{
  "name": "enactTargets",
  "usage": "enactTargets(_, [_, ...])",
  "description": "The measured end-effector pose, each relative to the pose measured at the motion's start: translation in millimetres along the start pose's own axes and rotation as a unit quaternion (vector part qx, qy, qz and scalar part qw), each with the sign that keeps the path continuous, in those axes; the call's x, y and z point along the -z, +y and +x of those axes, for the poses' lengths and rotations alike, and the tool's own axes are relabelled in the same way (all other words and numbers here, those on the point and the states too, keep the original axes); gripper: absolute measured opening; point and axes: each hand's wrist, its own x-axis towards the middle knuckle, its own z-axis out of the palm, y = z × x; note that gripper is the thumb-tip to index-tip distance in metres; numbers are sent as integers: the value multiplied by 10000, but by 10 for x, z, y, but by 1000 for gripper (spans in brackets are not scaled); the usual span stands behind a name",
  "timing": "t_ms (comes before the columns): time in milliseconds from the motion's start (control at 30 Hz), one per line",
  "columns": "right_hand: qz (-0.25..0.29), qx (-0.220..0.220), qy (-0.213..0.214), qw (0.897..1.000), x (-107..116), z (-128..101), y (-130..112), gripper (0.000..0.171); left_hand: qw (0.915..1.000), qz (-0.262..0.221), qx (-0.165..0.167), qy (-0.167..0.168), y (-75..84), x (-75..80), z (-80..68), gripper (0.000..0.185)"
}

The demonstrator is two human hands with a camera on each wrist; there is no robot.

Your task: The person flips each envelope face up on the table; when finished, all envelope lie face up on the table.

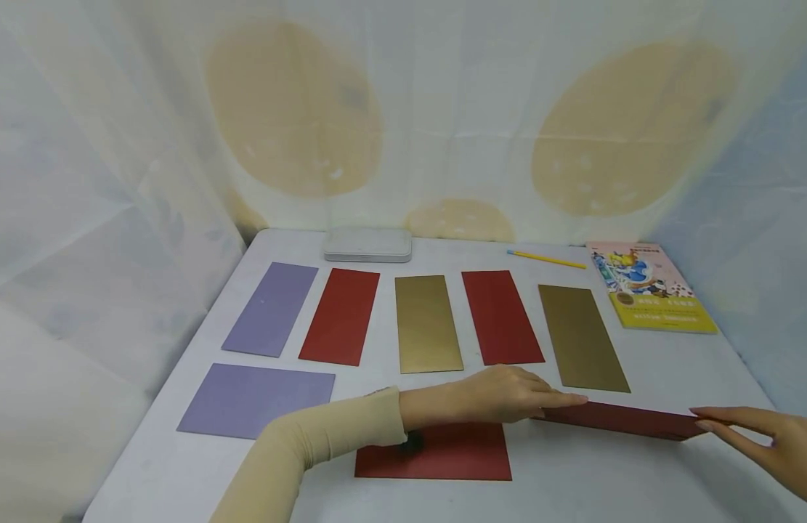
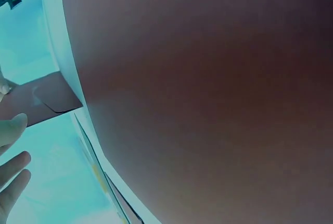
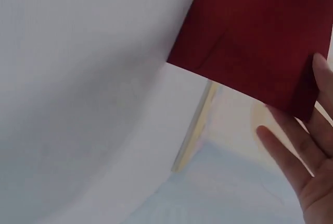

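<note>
A dark red envelope (image 1: pixel 625 420) is held above the white table, tilted so that it looks like a thin strip in the head view. My left hand (image 1: pixel 501 394) pinches its left end, and my right hand (image 1: pixel 769 443) pinches the right end between thumb and fingers. In the left wrist view a flap's outline shows on the envelope (image 2: pixel 47 96). The right wrist view has its red corner (image 3: pixel 260 31) close up, with a shadow on the table. Under my left forearm lies another red envelope (image 1: pixel 442 454), partly hidden by the arm.
Along the table's middle lie flat purple (image 1: pixel 271 309), red (image 1: pixel 341 316) and gold (image 1: pixel 428 323) pieces, several in a row. A second purple one (image 1: pixel 256 399) lies sideways at front left. Behind are a whitish flat case (image 1: pixel 367 245), a yellow pencil (image 1: pixel 547 258) and a picture book (image 1: pixel 651 287).
</note>
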Motion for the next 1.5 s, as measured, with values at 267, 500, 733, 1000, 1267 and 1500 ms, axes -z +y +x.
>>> enactTargets(267, [594,762,1336,9863,-67,103,44,50,9986,223,445,162,-84,-80,40,58])
enactTargets(500, [597,717,1068,9899,-144,176,74,55,9967,-139,797,12,-145,-87,50,68])
enactTargets(733, [476,611,667,9948,-194,238,76,64,9919,-556,1114,-266,-183,-82,63,72])
enactTargets(1000, [520,396,89,9978,-238,306,86,62,9841,-706,1486,-666,-216,-85,113,74])
enactTargets(1267, [677,422,-300,9964,-339,266,139,63,9713,-1360,1748,-872,-198,-176,87,75])
enactTargets(1500, [918,21,-915,9916,-384,188,140,61,9610,-1731,1831,-1139,-136,-225,80,72])
